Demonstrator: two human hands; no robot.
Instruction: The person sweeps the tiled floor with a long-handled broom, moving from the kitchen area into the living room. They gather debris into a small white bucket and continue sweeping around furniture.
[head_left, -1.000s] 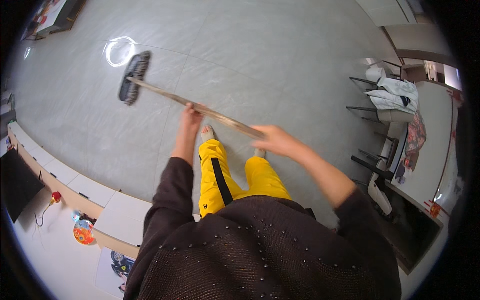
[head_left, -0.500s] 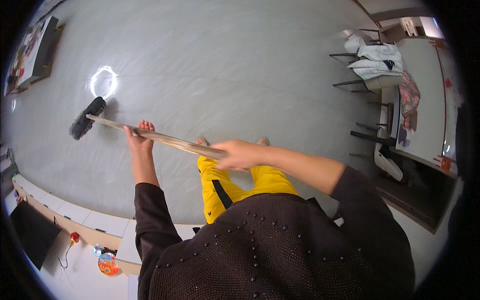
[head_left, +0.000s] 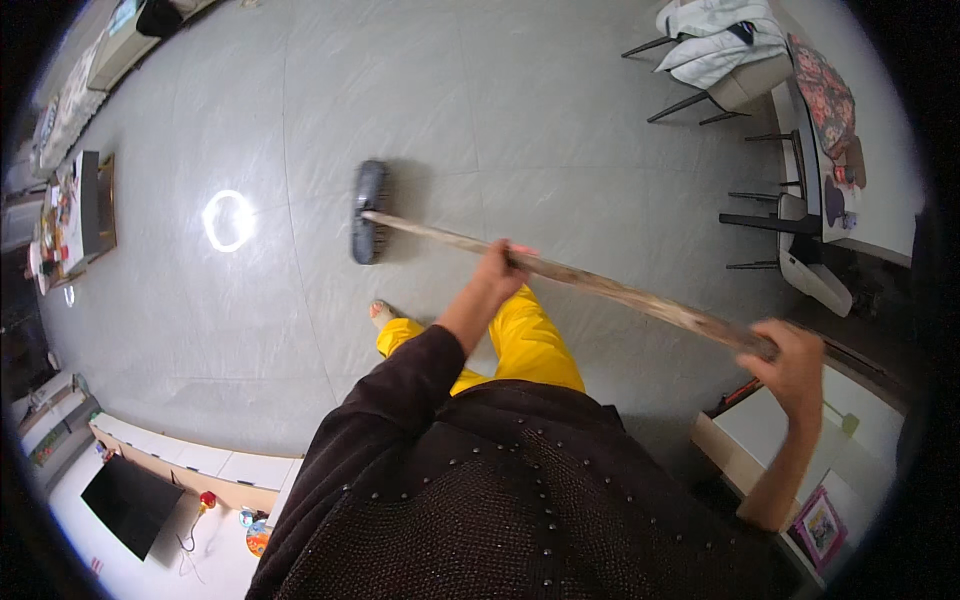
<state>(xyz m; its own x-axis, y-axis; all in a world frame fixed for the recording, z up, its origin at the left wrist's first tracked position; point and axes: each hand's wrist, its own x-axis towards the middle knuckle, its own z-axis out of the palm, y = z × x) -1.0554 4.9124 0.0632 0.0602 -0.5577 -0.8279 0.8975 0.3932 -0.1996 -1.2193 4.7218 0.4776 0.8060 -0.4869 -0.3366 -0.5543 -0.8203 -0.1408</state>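
A broom with a dark, wide bristle head [head_left: 370, 212] rests on or just over the grey floor, left of centre. Its long wooden handle [head_left: 625, 292] slants down to the right across the front of my body. My left hand [head_left: 498, 270] grips the handle around its middle, fingers closed. At the top end of the stick, my right hand [head_left: 788, 362] is wrapped round the wood. Below my left forearm, my legs in yellow trousers [head_left: 535, 340] show, and one foot [head_left: 380, 312] stands near the broom head.
Chairs [head_left: 745, 85] with a white garment draped over them line a table [head_left: 885, 215] on the right. A low table [head_left: 88, 205] stands far left. White cabinets [head_left: 210, 462] run along the lower left, below a black screen [head_left: 130, 505]. Another cabinet [head_left: 745, 430] is at lower right.
The broom has swung to the right, its head going from the far left toward the centre. Both hands moved right with the handle, my right one farthest. My body and view have shifted.
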